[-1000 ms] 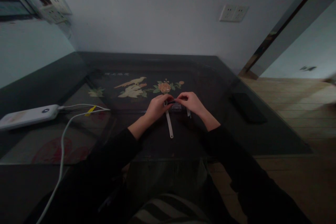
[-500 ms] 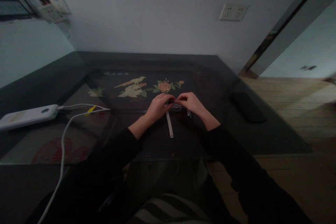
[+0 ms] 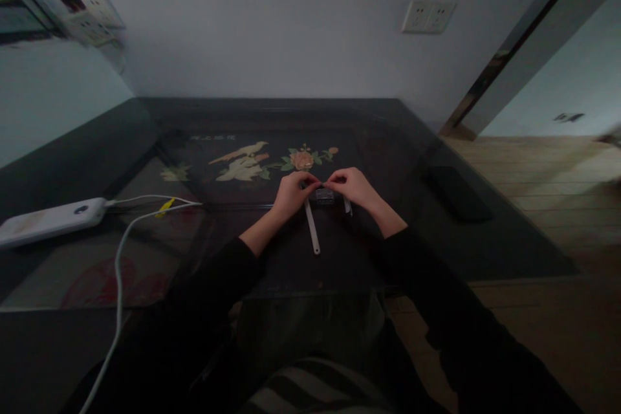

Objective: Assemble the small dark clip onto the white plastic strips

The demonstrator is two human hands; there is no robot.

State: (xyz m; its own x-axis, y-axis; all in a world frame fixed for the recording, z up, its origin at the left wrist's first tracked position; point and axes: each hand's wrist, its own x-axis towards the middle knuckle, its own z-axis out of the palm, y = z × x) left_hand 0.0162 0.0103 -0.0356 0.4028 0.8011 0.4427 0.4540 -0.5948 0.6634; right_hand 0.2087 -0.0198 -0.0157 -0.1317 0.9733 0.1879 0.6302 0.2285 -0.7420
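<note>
My left hand (image 3: 294, 193) and my right hand (image 3: 355, 187) meet at the fingertips above the dark table. Both are closed in a pinch, thumb against finger, over something too small and dark to make out. Just beneath the fingertips lies a small clear box (image 3: 325, 196). A thin pale strip (image 3: 313, 229) with a hole at its near end lies on the table, its far end under my left hand. A short whitish piece (image 3: 348, 206) shows in part below my right hand.
The glass-topped table (image 3: 291, 265) bears a printed bird and flower picture (image 3: 301, 160). At left lies a white power bank (image 3: 53, 218) with a white cable (image 3: 119, 278) and yellow tag (image 3: 165, 207). A flat black object (image 3: 458, 194) lies at right. Wall sockets (image 3: 427, 17) are behind.
My fingertips have risen slightly off the small clear box, which now shows more plainly. Both hands stay pinched together. The camera view has shifted a little.
</note>
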